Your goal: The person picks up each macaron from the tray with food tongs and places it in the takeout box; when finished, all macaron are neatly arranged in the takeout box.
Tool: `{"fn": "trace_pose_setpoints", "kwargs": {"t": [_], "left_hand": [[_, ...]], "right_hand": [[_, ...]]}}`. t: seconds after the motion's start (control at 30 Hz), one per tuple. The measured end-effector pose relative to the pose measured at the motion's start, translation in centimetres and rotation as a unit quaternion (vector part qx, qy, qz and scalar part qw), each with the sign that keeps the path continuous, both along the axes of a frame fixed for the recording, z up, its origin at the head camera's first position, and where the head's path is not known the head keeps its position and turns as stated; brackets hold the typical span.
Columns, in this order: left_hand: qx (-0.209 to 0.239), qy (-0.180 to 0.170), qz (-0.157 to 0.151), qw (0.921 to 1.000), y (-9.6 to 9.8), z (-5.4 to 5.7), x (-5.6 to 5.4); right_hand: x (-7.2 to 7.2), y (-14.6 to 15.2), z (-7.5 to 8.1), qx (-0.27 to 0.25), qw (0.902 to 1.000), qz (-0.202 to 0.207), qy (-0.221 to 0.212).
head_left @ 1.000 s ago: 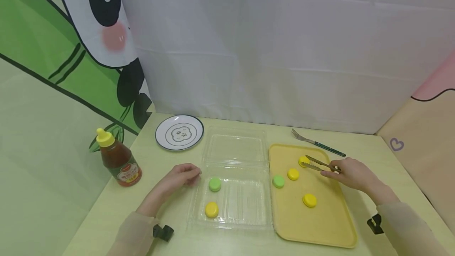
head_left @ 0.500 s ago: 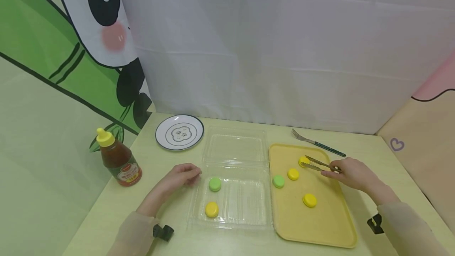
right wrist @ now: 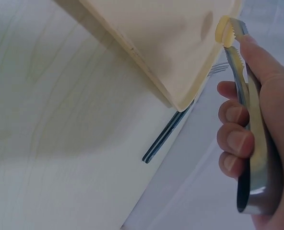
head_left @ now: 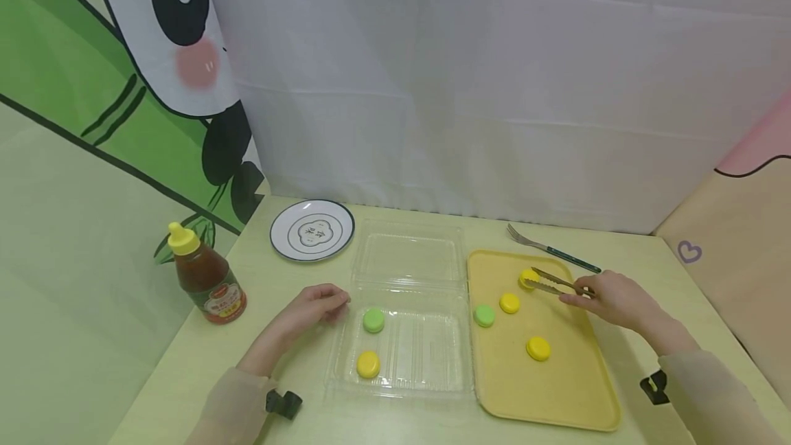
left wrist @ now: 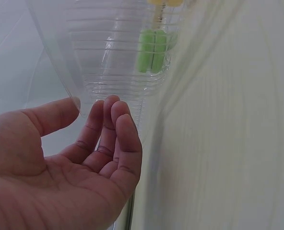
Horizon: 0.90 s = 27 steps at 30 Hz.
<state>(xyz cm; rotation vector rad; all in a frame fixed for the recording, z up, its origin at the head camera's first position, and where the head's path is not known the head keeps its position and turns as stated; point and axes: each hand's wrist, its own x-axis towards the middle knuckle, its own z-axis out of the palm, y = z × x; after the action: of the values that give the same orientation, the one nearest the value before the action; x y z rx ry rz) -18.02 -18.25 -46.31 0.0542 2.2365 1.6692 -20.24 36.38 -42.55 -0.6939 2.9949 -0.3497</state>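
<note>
My right hand grips metal tongs, their toothed tips at either side of a yellow macaron on the far part of the yellow tray. Two more yellow macarons and a green macaron lie on that tray. At the left edge of a clear hinged plastic box, my left hand rests with loosely bent fingers. Its thumb and fingertips are right at the box rim in the left wrist view. Inside the box are a green macaron and a yellow macaron.
Behind the tray lies a fork with a dark green handle. A white plate with a dark rim stands at the back left. The sauce bottle with a yellow cap is by the table's left edge. A pale cloth hangs behind.
The tongs and the yellow macaron at their tips have shifted very slightly away from me; my right hand has edged slightly right. My left hand has stayed in place.
</note>
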Motion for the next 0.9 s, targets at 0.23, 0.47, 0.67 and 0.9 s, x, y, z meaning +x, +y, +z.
{"fn": "trace_pose_setpoints", "kwargs": {"t": [0.23, 0.47, 0.67, 0.9], "left_hand": [[0.002, -0.001, 0.003, 1.0000, 0.0, 0.0, -0.1], [0.002, 0.002, 0.003, 1.0000, 0.0, -0.1, -0.1], [0.002, -0.001, 0.006, 1.0000, 0.0, -0.2, -0.1], [0.003, -0.002, 0.003, 1.0000, 0.0, -0.1, -0.1]], "right_hand": [[0.2, -0.4, 0.8, 0.000, 1.0000, 0.002, 0.005], [0.2, -1.6, 1.4, -0.007, 0.9991, 0.029, 0.029], [0.3, -2.8, 2.2, -0.009, 0.9988, 0.035, 0.032], [0.3, -4.3, 3.1, 0.003, 0.9975, 0.055, 0.045]]}}
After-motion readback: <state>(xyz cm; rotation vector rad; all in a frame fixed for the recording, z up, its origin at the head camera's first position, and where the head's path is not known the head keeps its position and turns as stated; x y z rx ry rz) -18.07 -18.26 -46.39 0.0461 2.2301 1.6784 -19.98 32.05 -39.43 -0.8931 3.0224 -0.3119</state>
